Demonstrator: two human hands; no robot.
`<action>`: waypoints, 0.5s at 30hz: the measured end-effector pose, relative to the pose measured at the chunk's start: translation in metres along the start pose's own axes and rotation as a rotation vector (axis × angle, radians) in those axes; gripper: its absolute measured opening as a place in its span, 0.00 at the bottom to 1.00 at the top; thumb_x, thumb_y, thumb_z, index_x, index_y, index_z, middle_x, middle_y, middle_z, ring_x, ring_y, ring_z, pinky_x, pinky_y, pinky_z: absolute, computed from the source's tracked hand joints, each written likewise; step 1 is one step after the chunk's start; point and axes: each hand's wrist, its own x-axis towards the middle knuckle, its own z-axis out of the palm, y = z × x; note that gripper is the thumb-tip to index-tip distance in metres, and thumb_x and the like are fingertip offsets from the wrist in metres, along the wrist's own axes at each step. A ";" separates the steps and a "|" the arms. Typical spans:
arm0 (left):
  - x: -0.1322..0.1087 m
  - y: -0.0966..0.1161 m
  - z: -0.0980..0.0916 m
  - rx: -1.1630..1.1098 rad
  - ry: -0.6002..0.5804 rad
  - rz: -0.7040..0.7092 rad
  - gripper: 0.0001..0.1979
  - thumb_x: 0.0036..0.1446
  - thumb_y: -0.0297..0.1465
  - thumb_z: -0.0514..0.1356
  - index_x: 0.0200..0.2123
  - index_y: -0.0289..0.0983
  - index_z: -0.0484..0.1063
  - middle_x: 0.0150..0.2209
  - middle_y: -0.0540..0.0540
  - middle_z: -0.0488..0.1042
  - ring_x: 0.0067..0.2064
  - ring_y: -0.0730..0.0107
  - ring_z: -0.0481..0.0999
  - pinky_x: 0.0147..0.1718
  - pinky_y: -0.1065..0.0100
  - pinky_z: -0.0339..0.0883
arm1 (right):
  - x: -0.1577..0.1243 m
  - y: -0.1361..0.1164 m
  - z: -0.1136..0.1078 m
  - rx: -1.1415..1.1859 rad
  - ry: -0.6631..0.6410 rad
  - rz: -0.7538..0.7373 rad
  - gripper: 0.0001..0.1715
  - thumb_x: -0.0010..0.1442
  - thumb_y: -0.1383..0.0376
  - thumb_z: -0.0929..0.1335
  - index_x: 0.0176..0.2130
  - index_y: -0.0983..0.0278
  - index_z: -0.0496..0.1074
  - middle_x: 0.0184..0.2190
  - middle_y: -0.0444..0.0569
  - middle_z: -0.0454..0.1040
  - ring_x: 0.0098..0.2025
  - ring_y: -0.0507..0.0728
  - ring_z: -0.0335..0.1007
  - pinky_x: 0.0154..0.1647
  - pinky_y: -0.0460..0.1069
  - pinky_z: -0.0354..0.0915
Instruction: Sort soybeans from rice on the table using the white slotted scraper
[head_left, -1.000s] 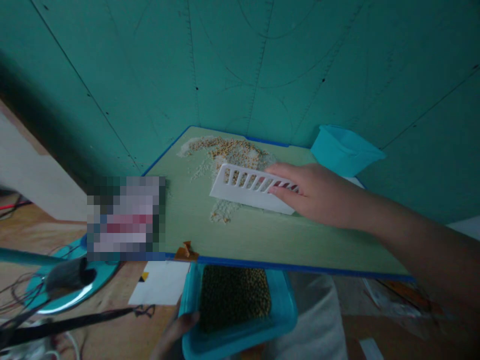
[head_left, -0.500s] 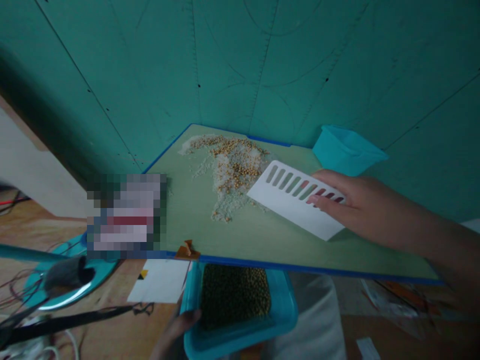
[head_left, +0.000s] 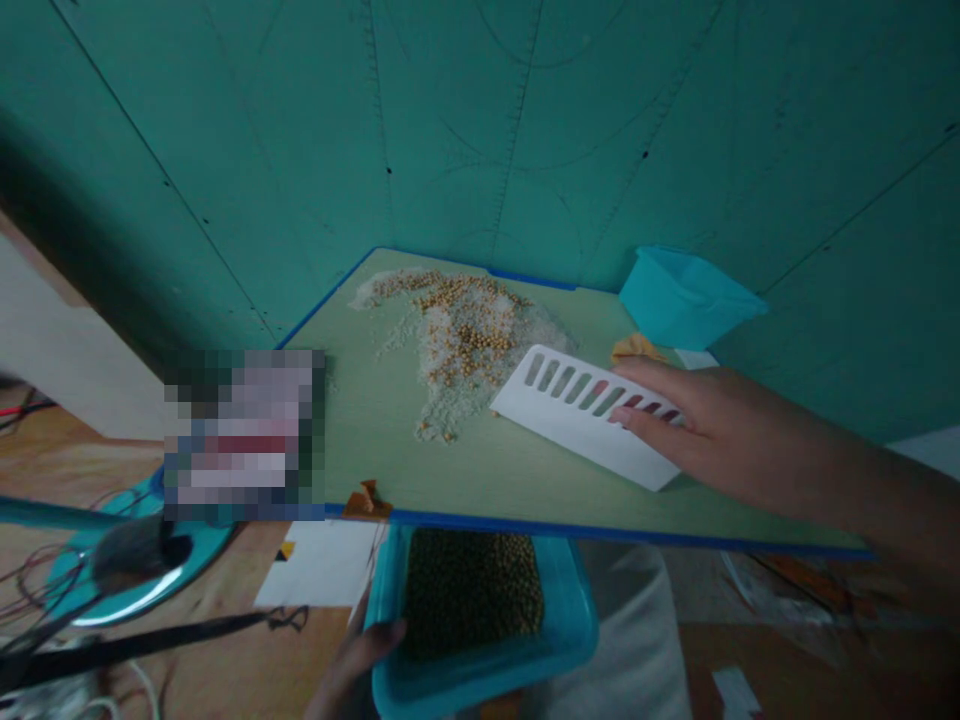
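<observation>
My right hand (head_left: 675, 400) is closed round a white slotted plastic scraper (head_left: 577, 430), thumb on top. Its left end hovers over or rests on the board beside a pile of white rice-like grains (head_left: 450, 400) mixed with round tan beans (head_left: 476, 345); whether it touches is unclear. Below the board's front edge, my left hand (head_left: 367, 650) grips the left rim of a turquoise tub (head_left: 577, 640), with its thumb over the rim. Small dark green and tan beans (head_left: 472, 595) fill much of the tub.
The pale green board (head_left: 375, 460) has blue-taped edges and meets a green wall (head_left: 450, 120). A turquoise container (head_left: 686, 300) stands at its back right, near an orange-yellow scrap (head_left: 637, 348). A blurred-out item (head_left: 247, 430) lies left. Cables and a black strap (head_left: 150, 640) are lower left.
The scraper and my right hand have shifted slightly toward me, uncovering more grains and the orange-yellow scrap behind. My left hand still holds the tub. The view has shifted slightly.
</observation>
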 end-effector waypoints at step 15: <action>0.000 -0.002 -0.005 -0.130 -0.037 -0.039 0.41 0.43 0.29 0.63 0.60 0.40 0.50 0.46 0.50 0.72 0.55 0.60 0.61 0.49 0.69 0.62 | -0.018 -0.018 -0.003 0.126 -0.092 -0.069 0.16 0.61 0.62 0.57 0.47 0.57 0.66 0.38 0.47 0.75 0.34 0.56 0.72 0.27 0.47 0.63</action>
